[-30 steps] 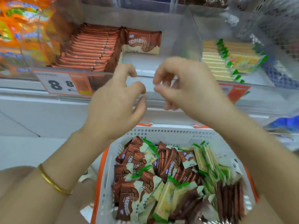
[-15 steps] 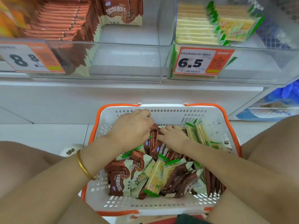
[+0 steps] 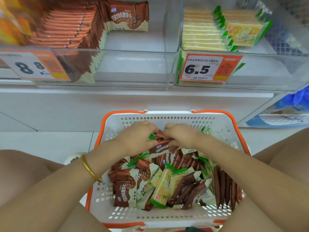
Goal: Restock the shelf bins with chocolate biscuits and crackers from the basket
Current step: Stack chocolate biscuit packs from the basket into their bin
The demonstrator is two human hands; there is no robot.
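Grip of left hand (image 3: 138, 138) and right hand (image 3: 181, 133) is curled on opposite ends of a chocolate biscuit pack (image 3: 163, 143) at the far end of the basket (image 3: 167, 116), its long axis crosswise between them, while the chocolate bin (image 3: 127, 50) lies above-left, nearer the left hand.

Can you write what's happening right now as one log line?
left hand: grips chocolate biscuit packets | right hand: grips same packets | where: inside basket

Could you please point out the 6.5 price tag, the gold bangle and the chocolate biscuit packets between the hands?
6.5 price tag (image 3: 198, 69), head view, on the printed digits.
gold bangle (image 3: 88, 169), head view, middle of the visible band.
chocolate biscuit packets (image 3: 163, 140), head view, on the top brown wrapper.
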